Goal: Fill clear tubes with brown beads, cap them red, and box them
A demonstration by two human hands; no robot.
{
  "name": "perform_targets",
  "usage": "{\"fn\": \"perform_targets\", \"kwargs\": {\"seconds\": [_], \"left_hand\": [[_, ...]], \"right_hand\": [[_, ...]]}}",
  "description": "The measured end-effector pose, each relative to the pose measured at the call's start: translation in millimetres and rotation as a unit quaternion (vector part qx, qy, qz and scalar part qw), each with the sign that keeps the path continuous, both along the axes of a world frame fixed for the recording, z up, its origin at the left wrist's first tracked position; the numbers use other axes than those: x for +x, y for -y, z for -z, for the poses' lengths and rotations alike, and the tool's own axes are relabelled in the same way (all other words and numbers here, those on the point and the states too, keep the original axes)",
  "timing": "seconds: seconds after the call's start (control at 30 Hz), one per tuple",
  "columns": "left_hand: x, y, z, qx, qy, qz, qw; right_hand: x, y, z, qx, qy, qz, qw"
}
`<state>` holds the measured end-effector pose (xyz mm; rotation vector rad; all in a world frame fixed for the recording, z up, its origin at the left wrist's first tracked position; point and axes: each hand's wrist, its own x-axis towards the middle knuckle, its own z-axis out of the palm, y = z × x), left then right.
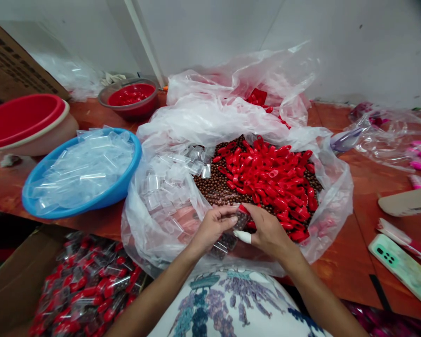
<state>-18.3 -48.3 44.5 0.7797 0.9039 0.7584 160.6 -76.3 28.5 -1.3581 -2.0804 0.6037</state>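
My left hand (pixel 212 229) and my right hand (pixel 268 229) meet at the near edge of a spread plastic bag. Between their fingertips is a small clear container (pixel 243 218) with dark brown contents and a red cap at its top. Both hands are closed on it. White wrapping (pixel 243 236) covers my right thumb. Just below my fingers lie more clear containers (pixel 224 244) with dark contents. Ahead are brown beads (pixel 215 189) and a heap of red caps (pixel 270 173). Empty clear containers (pixel 164 182) lie on the bag's left side.
A blue basin (pixel 135 173) of clear containers stands left, near a red basin (pixel 24 119) and a bowl (pixel 150 105) of red pieces. Below left, a cardboard box (pixel 7 285) holds red-capped containers. A phone (pixel 403 267) lies right on the red table (pixel 365 187).
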Motion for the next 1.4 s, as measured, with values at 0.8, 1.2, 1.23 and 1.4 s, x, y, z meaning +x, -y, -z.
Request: {"fn": "perform_targets", "kwargs": {"seconds": [0.8,1.2,1.23,1.4], "left_hand": [[19.0,4.9,-2.6,-0.16,0.095,0.011,0.982],[24.3,4.0,4.8,-0.139,0.057,-0.03,0.988],[24.9,4.8,4.7,-0.135,0.049,-0.033,0.989],[25.3,9.2,5.6,-0.124,0.015,-0.041,0.991]], "right_hand": [[-12.3,13.3,-4.5,-0.173,-0.345,0.215,0.897],[-22.7,16.7,-4.7,0.054,0.024,0.042,0.997],[-23.0,16.4,-4.2,0.061,0.038,0.042,0.996],[-20.2,11.4,-2.7,0.11,0.087,0.015,0.99]]}}
